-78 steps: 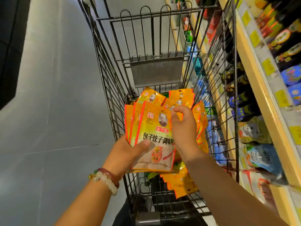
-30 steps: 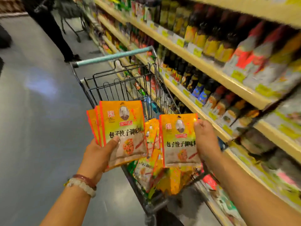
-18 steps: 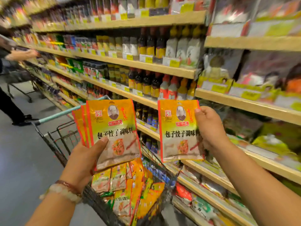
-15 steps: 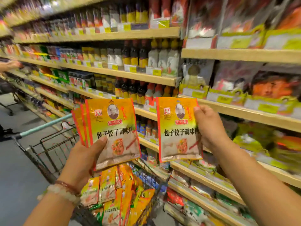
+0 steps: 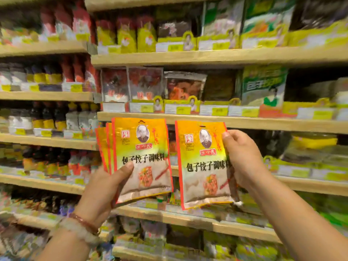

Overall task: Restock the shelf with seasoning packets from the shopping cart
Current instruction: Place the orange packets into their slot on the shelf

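My left hand [image 5: 102,191] grips a fanned stack of orange-yellow seasoning packets [image 5: 139,147] by their lower left corner, thumb across the front one. My right hand [image 5: 243,161] holds a single seasoning packet [image 5: 201,166] of the same kind by its right edge. Both are raised upright in front of the wooden shelf [image 5: 244,122], side by side with a small gap between them. The shopping cart is out of view.
Tiers of wooden shelves fill the view. Dark bottles [image 5: 47,117] stand on the left shelves. Bagged seasonings [image 5: 143,85] and a green box [image 5: 263,87] sit on the shelf above the packets. Yellow price tags line the edges. Much of the picture is blurred.
The view has swung right and up from the cart to face the shelves head-on. Both hands have risen with their packets, and the cart has dropped out of sight.
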